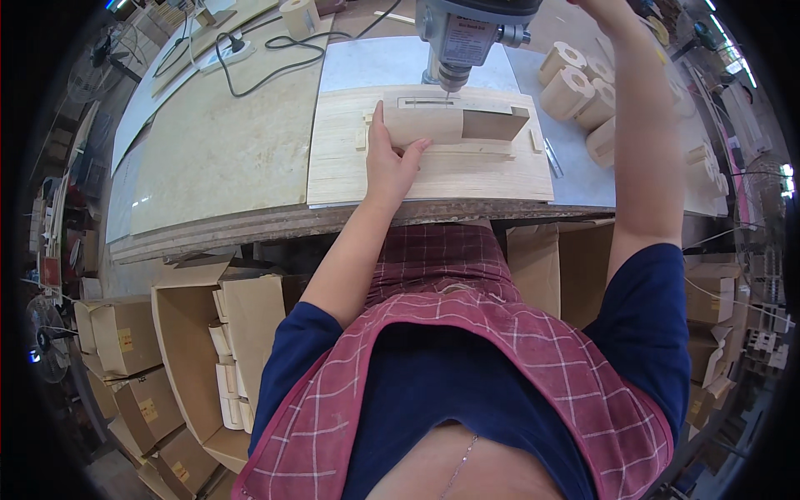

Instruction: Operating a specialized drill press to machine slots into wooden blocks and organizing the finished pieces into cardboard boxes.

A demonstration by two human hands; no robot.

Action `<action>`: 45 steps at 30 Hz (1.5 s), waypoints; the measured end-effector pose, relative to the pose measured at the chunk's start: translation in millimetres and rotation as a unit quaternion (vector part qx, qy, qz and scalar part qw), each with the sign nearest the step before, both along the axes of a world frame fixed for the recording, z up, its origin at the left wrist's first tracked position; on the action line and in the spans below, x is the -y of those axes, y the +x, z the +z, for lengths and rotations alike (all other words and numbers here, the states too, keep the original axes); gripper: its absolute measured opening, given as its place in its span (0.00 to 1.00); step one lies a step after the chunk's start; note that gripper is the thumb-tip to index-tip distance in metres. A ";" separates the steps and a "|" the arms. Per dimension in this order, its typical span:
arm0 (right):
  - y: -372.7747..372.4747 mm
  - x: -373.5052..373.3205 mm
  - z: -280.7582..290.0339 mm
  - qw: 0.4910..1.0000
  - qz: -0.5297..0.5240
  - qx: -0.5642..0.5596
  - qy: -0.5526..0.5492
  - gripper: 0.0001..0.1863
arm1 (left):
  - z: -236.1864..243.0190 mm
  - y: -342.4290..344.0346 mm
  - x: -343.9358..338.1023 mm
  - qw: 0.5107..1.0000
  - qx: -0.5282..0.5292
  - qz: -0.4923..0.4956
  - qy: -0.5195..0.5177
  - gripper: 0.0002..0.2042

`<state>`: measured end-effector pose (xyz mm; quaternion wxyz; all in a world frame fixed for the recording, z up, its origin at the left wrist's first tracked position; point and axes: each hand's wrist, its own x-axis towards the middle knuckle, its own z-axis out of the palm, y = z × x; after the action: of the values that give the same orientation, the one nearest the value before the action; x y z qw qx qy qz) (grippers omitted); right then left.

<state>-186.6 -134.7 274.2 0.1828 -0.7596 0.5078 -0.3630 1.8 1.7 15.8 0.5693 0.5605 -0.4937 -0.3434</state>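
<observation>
My left hand (392, 162) grips the left end of a pale wooden piece (425, 125), thumb along its near side and fingers behind its left edge. A narrow slot inside a drawn rectangle shows on its top, and its right part looks darker. The piece lies on a light wooden board (450, 179) with small wooden strips fixed on it. Right over the slot's right end stands the chuck of a bench drill (454, 77), its thin bit close to the wood; contact is unclear. My right arm reaches up beside the drill, and my right hand (607, 15) is cut off by the upper edge, fingers mostly hidden.
Several pale wooden pieces with round holes (571, 92) stand right of the drill. A thin metal tool (553, 158) lies by the board's right edge. Back left, a black cable (275, 75) runs to a power strip (229, 54). Cardboard boxes (187, 325) stand below the bench.
</observation>
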 end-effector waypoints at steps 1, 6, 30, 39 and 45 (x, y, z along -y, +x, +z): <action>-0.2 7.2 -3.1 1.000 0.000 0.001 0.001 0.23 | -0.9 0.6 -0.3 1.000 0.001 0.003 -0.003 0.43; 2.9 -6.7 -3.1 0.987 0.015 -0.079 -0.138 0.17 | 0.8 0.8 -1.0 1.000 0.006 0.010 0.000 0.43; -4.2 -104.1 -111.6 0.927 -0.045 -0.024 -0.371 0.07 | 0.6 -1.2 -0.1 1.000 0.000 0.008 -0.008 0.42; 1.6 -107.7 -158.4 0.931 -0.052 0.045 -0.360 0.03 | -1.2 -0.6 0.8 1.000 0.003 0.006 -0.013 0.42; 4.7 -98.4 -185.2 0.928 -0.043 0.071 -0.363 0.02 | 1.0 -1.5 -0.1 1.000 -0.009 0.001 -0.009 0.42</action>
<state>-181.9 -36.4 89.0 -0.0855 -0.7237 0.3591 -0.5830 0.4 1.9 16.8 0.5791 0.5524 -0.4916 -0.3433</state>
